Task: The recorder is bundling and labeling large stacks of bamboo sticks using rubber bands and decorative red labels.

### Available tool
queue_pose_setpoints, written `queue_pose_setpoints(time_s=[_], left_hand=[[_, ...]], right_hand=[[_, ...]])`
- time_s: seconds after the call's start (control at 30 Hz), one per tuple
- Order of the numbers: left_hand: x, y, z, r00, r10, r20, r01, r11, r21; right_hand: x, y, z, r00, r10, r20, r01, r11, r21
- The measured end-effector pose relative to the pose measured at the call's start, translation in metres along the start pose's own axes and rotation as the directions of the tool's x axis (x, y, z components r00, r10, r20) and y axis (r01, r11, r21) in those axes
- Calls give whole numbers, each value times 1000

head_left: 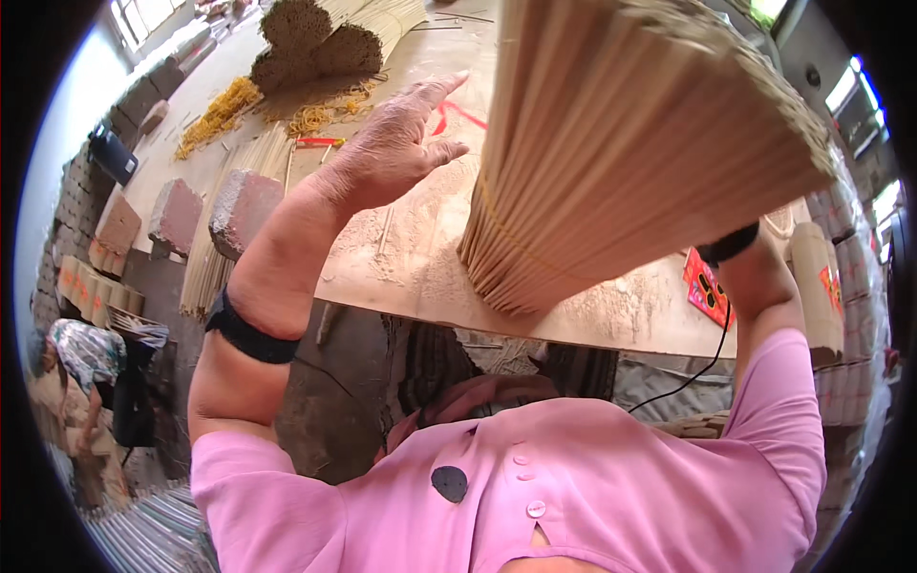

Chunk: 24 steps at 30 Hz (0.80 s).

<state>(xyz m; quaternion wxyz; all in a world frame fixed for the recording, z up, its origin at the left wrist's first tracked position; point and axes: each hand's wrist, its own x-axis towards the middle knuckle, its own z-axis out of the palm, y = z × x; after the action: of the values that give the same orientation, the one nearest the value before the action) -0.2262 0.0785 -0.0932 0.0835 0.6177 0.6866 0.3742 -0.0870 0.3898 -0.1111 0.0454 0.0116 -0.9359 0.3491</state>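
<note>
A large bundle of thin, pale wooden sticks [621, 162] stands tilted on the wooden table [368, 282], spreading wider toward its top. Around its lower part runs a thin yellow rubber band [497, 215]. To the left of the bundle, my left hand [396, 143] is held above the table, fingers stretched out and thumb apart, touching nothing. My right forearm [764, 282] reaches up behind the bundle's right side. The sticks hide my right hand, so its grip does not show.
Tied stick bundles [320, 48] lie at the back left beside yellow rubber bands [220, 115]. Bricks [246, 210] rest over loose sticks at the table's left edge. A red packet [705, 296] lies on the right. Another person [91, 363] bends down at far left.
</note>
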Motion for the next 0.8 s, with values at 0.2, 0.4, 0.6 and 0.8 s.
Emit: queue_pose_setpoints(time_s=[0.2,0.4,0.6,0.8], left_hand=[[15,54,37,992,-110,55,120,960,-254],[14,63,17,981,-185,-58,177,976,-126],[-4,76,-9,973,-125,-194,121,992,-33],[-79,144,25,839,-163,-519,190,982,-1]], right_hand=[[-36,16,-3,988,-64,-140,64,998,-10],[-89,1,-30,895,-169,-413,151,986,-77],[-198,-38,-68,828,88,-553,-96,995,15],[-283,-124,6,823,225,-522,-9,923,384]])
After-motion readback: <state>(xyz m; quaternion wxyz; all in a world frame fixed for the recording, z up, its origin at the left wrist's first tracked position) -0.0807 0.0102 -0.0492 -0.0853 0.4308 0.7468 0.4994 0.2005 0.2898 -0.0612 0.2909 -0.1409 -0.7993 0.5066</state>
